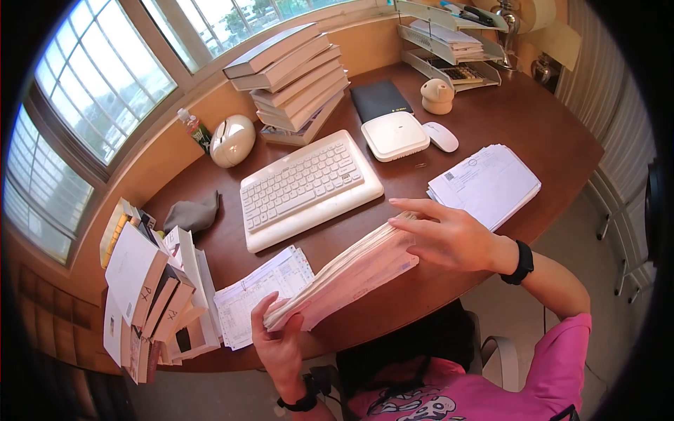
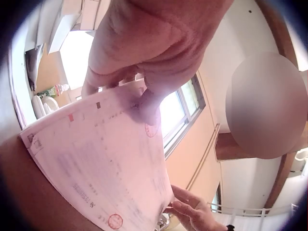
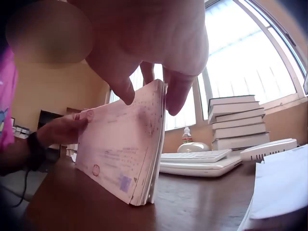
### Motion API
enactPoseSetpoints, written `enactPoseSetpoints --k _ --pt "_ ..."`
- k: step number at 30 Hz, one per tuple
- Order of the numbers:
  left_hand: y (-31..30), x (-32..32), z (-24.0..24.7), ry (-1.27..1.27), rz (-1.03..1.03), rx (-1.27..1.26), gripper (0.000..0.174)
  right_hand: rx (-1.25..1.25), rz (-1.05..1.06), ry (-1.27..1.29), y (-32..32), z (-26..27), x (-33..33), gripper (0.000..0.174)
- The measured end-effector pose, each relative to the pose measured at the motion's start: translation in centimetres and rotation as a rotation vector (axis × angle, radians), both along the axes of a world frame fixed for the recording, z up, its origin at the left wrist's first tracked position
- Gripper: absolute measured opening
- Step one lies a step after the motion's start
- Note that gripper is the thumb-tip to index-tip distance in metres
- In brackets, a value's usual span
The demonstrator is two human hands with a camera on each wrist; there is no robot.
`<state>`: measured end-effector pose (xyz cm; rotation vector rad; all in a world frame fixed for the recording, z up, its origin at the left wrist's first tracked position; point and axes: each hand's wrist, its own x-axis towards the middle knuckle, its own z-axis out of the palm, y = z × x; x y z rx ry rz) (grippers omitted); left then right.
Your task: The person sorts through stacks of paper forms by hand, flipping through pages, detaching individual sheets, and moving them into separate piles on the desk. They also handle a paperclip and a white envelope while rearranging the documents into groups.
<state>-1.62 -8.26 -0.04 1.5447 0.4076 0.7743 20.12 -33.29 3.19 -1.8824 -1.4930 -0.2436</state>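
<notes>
A thick stack of pinkish printed forms [image 1: 358, 277] stands on its long edge on the brown desk, between both hands. The left hand [image 1: 279, 351] grips its near left end, thumb on the printed face and fingers behind. At the other end the right hand [image 1: 453, 238] holds the top corner between thumb and fingers. Red round stamps mark the front sheet [image 2: 106, 159] in the left wrist view. From the right wrist, the sheet edges of the stack [image 3: 153, 159] look nearly even. A flatter pile of forms [image 1: 263, 291] lies beside the left hand.
Behind the stack sits a white keyboard [image 1: 305, 186]. White papers [image 1: 488, 182] lie to the right, near a mouse [image 1: 441, 137] and a white box [image 1: 394, 136]. Books [image 1: 151, 295] stand at the left; more books [image 1: 295, 77] are piled by the window. A paper tray [image 1: 449, 42] is at the back right.
</notes>
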Motion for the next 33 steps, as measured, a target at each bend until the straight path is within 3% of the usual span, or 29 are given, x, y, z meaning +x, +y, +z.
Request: enactPoseSetpoints --k 3,5,6,8,9,11,14,18,21,23,25,26,28,29,31,32,33 --pt "-0.1 0.2 0.3 -0.019 -0.015 0.038 0.051 0.029 0.002 -0.004 -0.1 0.0 0.2 0.055" --pt "0.1 0.2 0.0 -0.003 -0.014 0.050 0.052 0.065 -0.026 0.289 0.0 0.2 0.0 0.062" --pt "0.2 0.2 -0.1 0.012 -0.013 0.062 0.052 0.064 -0.024 0.289 0.2 0.2 0.0 0.062" --pt "0.4 0.2 -0.5 0.000 -0.011 0.056 0.053 0.052 -0.054 0.691 0.5 0.0 -0.1 0.060" --pt "0.5 0.3 -0.6 -0.011 -0.013 0.049 0.054 0.052 -0.053 0.691 0.7 -0.6 0.2 0.060" --pt "0.0 0.6 0.2 0.003 -0.043 -0.031 0.048 0.010 0.206 1.058 1.1 -2.3 1.3 0.046" --pt "0.4 0.7 -1.1 0.076 -0.054 -0.061 0.036 -0.163 0.154 1.156 1.9 -2.4 1.0 0.034" --pt "0.6 -0.4 -1.7 0.127 0.004 0.168 0.023 -0.255 0.161 1.041 2.4 -1.6 0.5 0.027" --pt "0.6 -0.6 -1.4 0.185 -0.097 0.047 0.025 -0.186 0.293 1.062 2.3 -3.7 0.9 0.026" --pt "0.8 -0.8 -2.3 0.248 -0.102 0.128 0.026 -0.175 0.316 1.048 2.5 -4.0 0.9 0.026" --pt "1.1 -0.6 -2.9 0.307 -0.115 0.221 0.026 -0.243 0.320 0.761 2.6 -3.9 1.1 0.031" --pt "1.1 -0.6 -3.1 0.314 -0.071 0.199 0.027 -0.238 0.316 0.757 2.5 -3.7 1.1 0.031" --pt "0.2 -0.3 -2.1 0.311 -0.023 0.170 0.028 -0.487 0.115 0.719 2.1 -2.9 1.2 0.034" --pt "-0.4 -0.3 -1.0 0.301 -0.013 0.287 0.027 -0.487 0.111 0.712 1.7 -2.6 1.4 0.034" --pt "-1.0 -0.1 -0.4 0.282 -0.001 0.404 0.027 -0.338 0.123 0.837 0.7 -2.2 1.8 0.033" --pt "-1.3 0.0 -0.9 0.224 -0.064 0.300 0.026 -0.340 0.124 0.828 0.4 -1.9 1.6 0.033" --pt "-1.6 0.1 -1.2 0.166 -0.126 0.196 0.027 -0.173 0.100 1.032 0.1 -1.7 1.2 0.033"
